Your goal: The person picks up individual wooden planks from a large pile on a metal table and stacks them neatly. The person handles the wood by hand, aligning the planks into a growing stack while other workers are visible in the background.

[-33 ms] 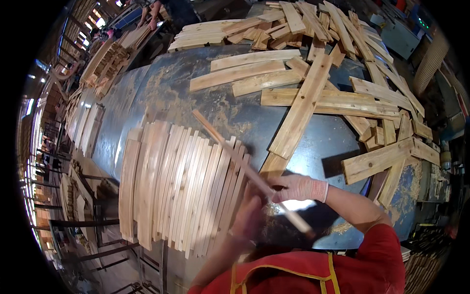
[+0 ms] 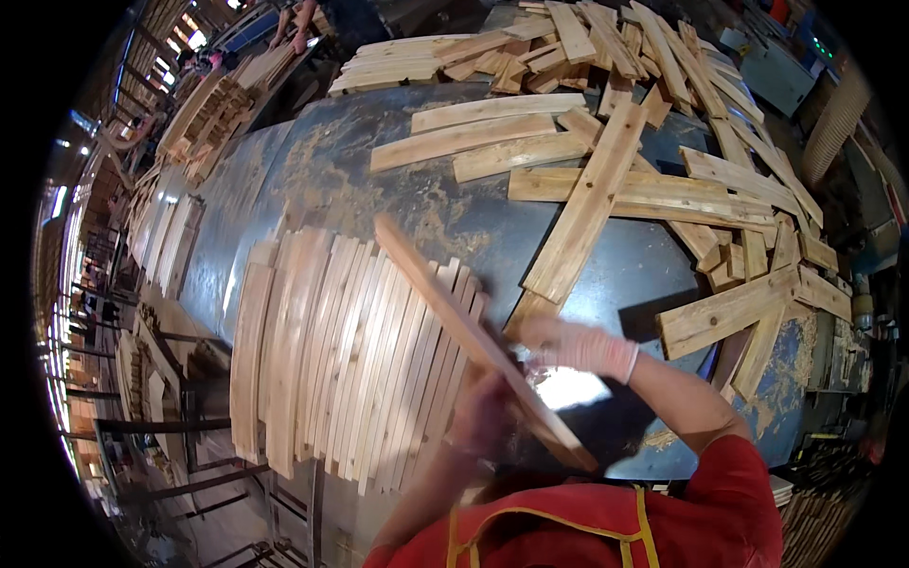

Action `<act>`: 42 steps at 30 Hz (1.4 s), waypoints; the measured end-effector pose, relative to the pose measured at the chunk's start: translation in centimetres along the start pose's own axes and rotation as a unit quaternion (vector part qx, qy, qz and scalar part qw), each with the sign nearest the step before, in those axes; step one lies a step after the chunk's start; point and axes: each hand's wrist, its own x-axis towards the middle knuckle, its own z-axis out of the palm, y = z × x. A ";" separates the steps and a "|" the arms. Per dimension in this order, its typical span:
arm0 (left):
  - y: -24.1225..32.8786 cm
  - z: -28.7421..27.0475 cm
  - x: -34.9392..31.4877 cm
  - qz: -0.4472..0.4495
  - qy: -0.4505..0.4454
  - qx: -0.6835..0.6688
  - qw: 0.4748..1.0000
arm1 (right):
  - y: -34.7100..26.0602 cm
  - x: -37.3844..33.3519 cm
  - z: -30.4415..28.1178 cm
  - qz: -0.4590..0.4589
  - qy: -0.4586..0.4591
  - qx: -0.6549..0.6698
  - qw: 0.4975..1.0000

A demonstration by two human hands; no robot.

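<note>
Slats everywhere in this one. Both hands were on a single long wooden slat (image 2: 473, 341), which was tilted up off the blue worktop (image 2: 322, 180) and ran diagonally from the upper left down toward the person's chest. The left hand (image 2: 483, 412) was blurry, but it looked wrapped around the lower part of the slat from the left side. The right hand (image 2: 578, 346), in a pale glove, was curled over the slat's right edge a bit higher up. Hard to say exactly how tight either grip was, but neither hand looked spread open, and both were clearly on that one piece. My guess is two hands were needed because the piece was long and thin and would wobble if held at one end.

Just left of the lifted slat sat a tidy row of slats (image 2: 341, 360), laid side by side, touching, and hanging a little over the near edge of the worktop. That looked like a sorted batch, lined up so they stayed easy to count or grab.

Over on the right and far side was a loose pile of boards (image 2: 663, 170), crossed over each other at all angles, basically the unsorted heap. More wood stacks (image 2: 204, 114) showed at the far left, and another person's arms (image 2: 294, 24) showed at the top edge, well apart from all this.
</note>
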 end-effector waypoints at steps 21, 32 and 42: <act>5.0 -8.9 -9.6 0.371 0.057 0.767 0.520 | 3.7 -10.4 26.5 0.176 0.301 0.130 0.928; 6.0 -22.4 -21.2 0.256 0.252 0.749 0.556 | 5.0 -7.1 24.8 0.045 0.183 0.419 0.888; 4.8 -24.3 -20.7 0.158 0.485 -0.065 0.858 | 1.5 -0.9 23.0 -0.014 0.243 0.277 0.929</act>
